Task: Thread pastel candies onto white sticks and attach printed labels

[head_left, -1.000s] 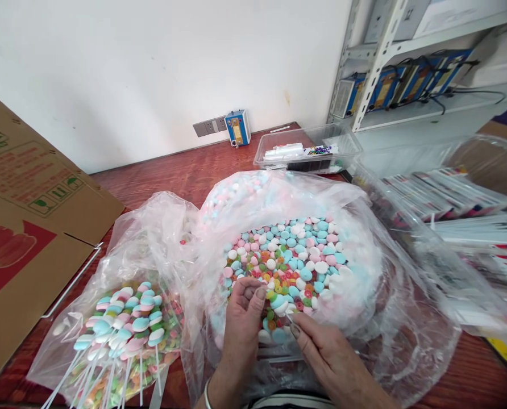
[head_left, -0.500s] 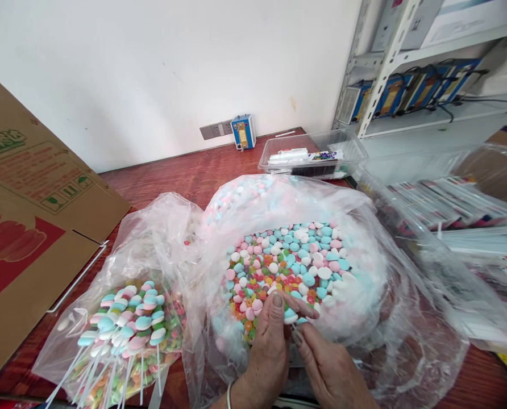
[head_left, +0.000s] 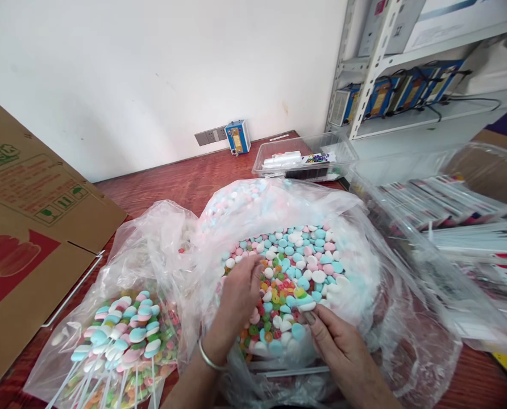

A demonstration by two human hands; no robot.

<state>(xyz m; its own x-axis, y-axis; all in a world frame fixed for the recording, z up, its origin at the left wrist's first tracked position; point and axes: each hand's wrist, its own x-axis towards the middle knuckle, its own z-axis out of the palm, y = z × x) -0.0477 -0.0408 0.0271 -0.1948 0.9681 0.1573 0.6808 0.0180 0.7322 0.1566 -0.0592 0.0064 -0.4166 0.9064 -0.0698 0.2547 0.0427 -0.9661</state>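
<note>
In the head view, my right hand (head_left: 341,338) is closed in a pinch on a candy skewer (head_left: 305,301). White and blue marshmallow and a yellow-green gummy show at its top; the grip hides its stick. My left hand (head_left: 240,292), with a bangle at the wrist, reaches over the left part of the candy pile. Its fingers are curled down, and anything in them is hidden. Beneath both hands, pink, blue and white marshmallow buttons (head_left: 294,247) lie mixed with small ring gummies (head_left: 281,287) in a large clear plastic bag (head_left: 364,318).
At left, finished candy skewers (head_left: 121,335) lie on another plastic bag (head_left: 151,238) holding gummies. A cardboard box (head_left: 44,210) stands beyond it. Behind are a clear tray (head_left: 343,150) and a small blue device (head_left: 237,137). Clear bins (head_left: 407,227) and a metal shelf (head_left: 373,74) occupy the right.
My left hand has left the skewer and moved left and up over the candies. My right hand has shifted slightly right, still with the skewer, and the view has shifted slightly.
</note>
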